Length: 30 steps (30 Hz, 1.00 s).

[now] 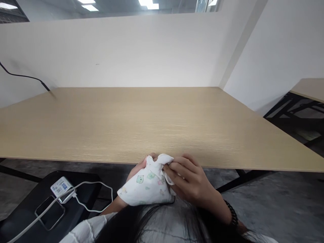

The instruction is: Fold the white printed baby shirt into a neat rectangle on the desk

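Both hands are at work on one soft white fabric piece with small pastel animal prints [149,187], which is up off any surface, between the hands and just on the wearer's side of the front edge of the pale wood-grain rectangular desk [141,125]. Left hand [136,169]: behind the fabric and largely covered by it; part of the hand shows along the upper left border, but cannot tell whether its fingers are spread or closed. Right hand [191,177]: fingers bent and bunched, tips pinching a twisted fold at the fabric's right side; a dark beaded bracelet [231,212] sits on that wrist. Step in hand, as judged: gathering or working the fabric's edge, left hand backing it, right hand doing the fine work. Next move, as judged, calls for a steady left hand behind the cloth and a firm fingertip grip on the fold, since limp fabric would likely slip or unroll if released. Surroundings: well to the left of the left hand, a black smooth seat [83,179] bears a small white box-shaped device with a printed label [61,187]; a thin white cable [91,182] loops from there toward the left forearm.
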Motion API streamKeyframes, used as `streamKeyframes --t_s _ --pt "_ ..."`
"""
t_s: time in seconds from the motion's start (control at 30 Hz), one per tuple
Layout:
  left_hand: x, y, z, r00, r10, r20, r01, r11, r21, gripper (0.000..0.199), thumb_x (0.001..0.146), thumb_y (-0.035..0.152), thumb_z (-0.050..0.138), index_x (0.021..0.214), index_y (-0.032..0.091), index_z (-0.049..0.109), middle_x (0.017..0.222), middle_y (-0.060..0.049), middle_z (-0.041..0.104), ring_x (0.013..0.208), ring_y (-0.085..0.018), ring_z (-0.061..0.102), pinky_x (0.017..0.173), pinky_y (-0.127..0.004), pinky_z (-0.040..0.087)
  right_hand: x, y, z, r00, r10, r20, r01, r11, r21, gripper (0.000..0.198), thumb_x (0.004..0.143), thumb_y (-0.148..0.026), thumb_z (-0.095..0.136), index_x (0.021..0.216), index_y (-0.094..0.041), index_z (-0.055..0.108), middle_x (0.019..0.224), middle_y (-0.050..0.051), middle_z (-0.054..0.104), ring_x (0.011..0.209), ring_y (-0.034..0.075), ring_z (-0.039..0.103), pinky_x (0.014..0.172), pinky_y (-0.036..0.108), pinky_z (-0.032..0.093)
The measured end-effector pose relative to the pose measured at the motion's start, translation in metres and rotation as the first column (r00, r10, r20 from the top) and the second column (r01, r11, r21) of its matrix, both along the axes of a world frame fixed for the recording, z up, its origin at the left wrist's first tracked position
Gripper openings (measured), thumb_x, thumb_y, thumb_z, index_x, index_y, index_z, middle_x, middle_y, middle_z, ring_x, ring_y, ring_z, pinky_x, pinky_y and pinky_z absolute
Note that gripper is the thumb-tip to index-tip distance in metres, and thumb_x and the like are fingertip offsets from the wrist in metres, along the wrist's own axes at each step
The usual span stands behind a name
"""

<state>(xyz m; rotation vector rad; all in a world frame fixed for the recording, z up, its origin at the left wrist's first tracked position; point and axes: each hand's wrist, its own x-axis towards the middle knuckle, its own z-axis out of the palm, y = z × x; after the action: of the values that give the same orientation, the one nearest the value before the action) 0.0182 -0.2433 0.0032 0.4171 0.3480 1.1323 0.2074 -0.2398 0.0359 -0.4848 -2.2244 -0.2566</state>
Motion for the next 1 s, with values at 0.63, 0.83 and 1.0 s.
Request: streamKeyframes --t_s 0.63,0.83,1.0 --pt "-0.005 -0.005 -0.004 0.997 -0.065 0.041 0.063 0.996 0.061 0.021 0.083 0.030 0.075 0.086 0.013 0.064 0.080 0.000 0.065 0.072 -0.013 0.065 0.072 -0.023 0.054 -0.001 -0.003 -0.005 0.934 0.022 -0.357 -0.155 0.924 -0.349 0.038 0.085 -0.007 0.068 0.120 -0.021 0.059 0.100 0.008 0.072 0.089 0.017 0.069 0.076 0.028 0.057" --pt "-0.004 -0.004 -0.002 0.993 -0.069 0.095 0.066 0.997 0.036 0.017 0.082 0.028 0.075 0.087 0.013 0.068 0.083 -0.001 0.067 0.076 -0.013 0.066 0.076 -0.023 0.054 -0.002 -0.001 -0.003 0.941 0.047 -0.335 -0.136 0.960 -0.245 0.037 0.083 -0.007 0.070 0.117 -0.020 0.061 0.093 0.007 0.074 0.083 0.018 0.070 0.072 0.030 0.060" --pt "-0.007 -0.005 -0.010 0.999 -0.038 0.030 0.038 0.999 -0.004 0.019 0.081 0.030 0.077 0.089 0.014 0.070 0.080 -0.001 0.068 0.075 -0.015 0.067 0.076 -0.025 0.055 -0.006 -0.002 -0.005 0.939 0.040 -0.343 -0.109 0.977 -0.184 0.037 0.081 -0.005 0.071 0.115 -0.018 0.062 0.090 0.006 0.075 0.081 0.018 0.071 0.072 0.030 0.061"
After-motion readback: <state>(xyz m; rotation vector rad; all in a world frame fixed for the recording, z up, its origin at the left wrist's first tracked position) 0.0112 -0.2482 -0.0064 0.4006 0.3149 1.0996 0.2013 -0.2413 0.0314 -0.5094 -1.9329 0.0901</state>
